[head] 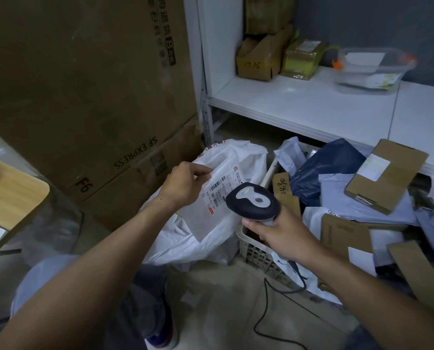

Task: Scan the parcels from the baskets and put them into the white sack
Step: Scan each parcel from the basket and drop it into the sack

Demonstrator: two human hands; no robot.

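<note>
— Where is the parcel held?
— A flat white parcel (208, 218) is pinched at its upper-left edge between the thumb and fingers of the left hand (183, 184). It is held over the white sack (180, 248), with the label turned toward the camera.
— And the scanner?
— The scanner (253, 200) is gripped by the right hand (284, 236), fingers curled round its handle. Its head is set against the parcel's right edge.
— What room is left?
— The sack is hemmed between stacked cardboard boxes (84, 97) on the left and the basket (256, 253) on the right. The basket is heaped with parcels above its rim. The front edge of a shelf (299, 102) runs just behind both. Open floor (223, 299) is seen in front, crossed by the cable (264, 311).
</note>
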